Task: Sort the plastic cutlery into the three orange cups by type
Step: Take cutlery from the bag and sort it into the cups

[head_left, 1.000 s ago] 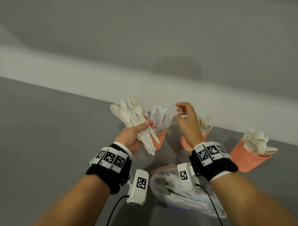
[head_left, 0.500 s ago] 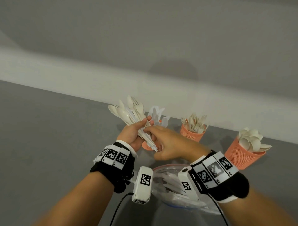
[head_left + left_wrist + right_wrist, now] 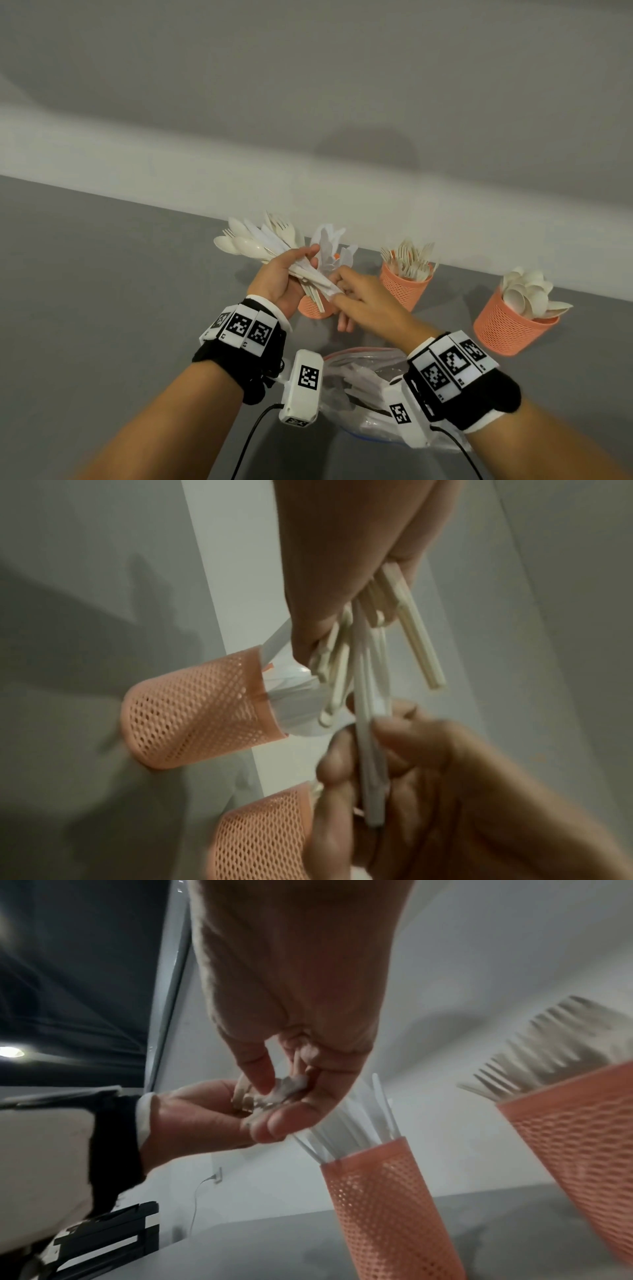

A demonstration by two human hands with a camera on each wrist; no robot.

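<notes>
A mixed bundle of cream and white plastic cutlery (image 3: 274,255) is gripped in the left hand (image 3: 279,281), which is raised above the grey tabletop (image 3: 102,308) with the palm turned up and inward; the fingers are curled round the handles, and the spoon bowls and fork tines are fanned out up and to the left. In the left wrist view the handle ends (image 3: 369,642) are seen hanging below the closed fingers. The right hand (image 3: 363,301) is reached across from the right, its back turned up, and one white handle (image 3: 368,764) at the bundle's lower end is pinched between its thumb and fingers; the utensil's type cannot be told from these views.

Directly behind and below the two hands, the leftmost orange mesh plastic cup (image 3: 310,308) is stood on the table, filled with white knives (image 3: 330,246) and partly hidden by the hands. The middle orange mesh cup (image 3: 404,287), filled with cream forks (image 3: 411,260), is placed just to its right, and the third orange mesh cup (image 3: 503,329), filled with cream spoons (image 3: 527,291), is set well apart at the right. A clear plastic bag (image 3: 363,377) holding more cutlery is laid on the table between the forearms. Black wristbands with white coded marker blocks (image 3: 243,325) are worn on both wrists.
</notes>
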